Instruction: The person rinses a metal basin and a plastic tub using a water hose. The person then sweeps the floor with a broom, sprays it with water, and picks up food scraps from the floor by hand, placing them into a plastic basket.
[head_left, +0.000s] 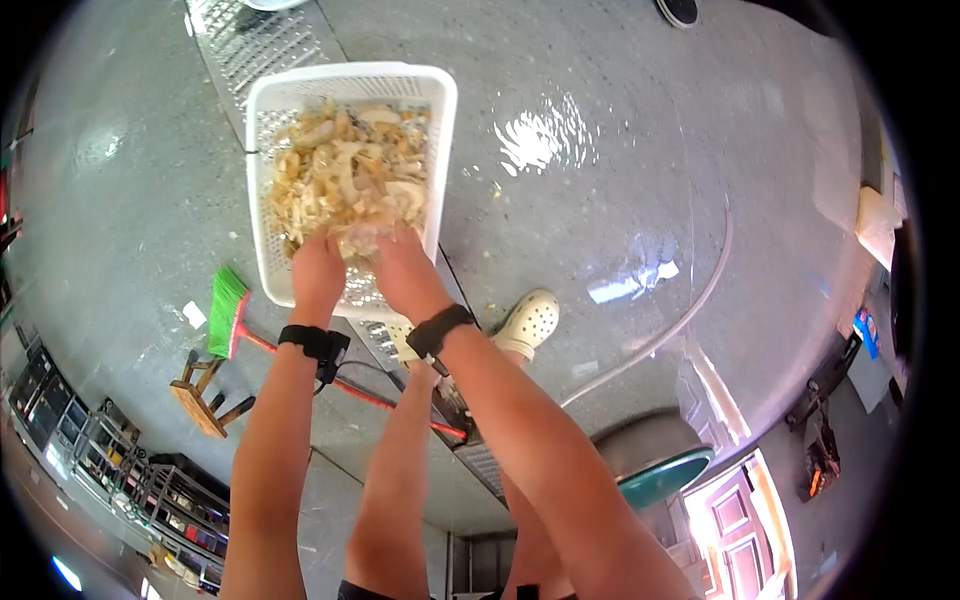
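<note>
A white plastic basket (272, 240) with perforated sides stands on the floor in front of me. Inside lies a heap of wet, pale and yellowish sliced pieces (350, 165); their exact kind is unclear. My left hand (318, 270) reaches over the near left part of the basket, fingers curled down at the heap's edge. Beside it my right hand (405, 272) is curled in the same way. Between the two hands, a blurred pale pinkish clump (360, 238) is held at the fingertips. The fingertips are partly hidden. Both wrists wear black bands.
A perforated metal drain cover (265, 45) runs beneath the basket. Left of me lie a green broom (228, 305) with a red handle and a small wooden stool (200, 395). A pale hose (690, 312) curves over the wet floor at right, near a large green-rimmed tub (670, 478).
</note>
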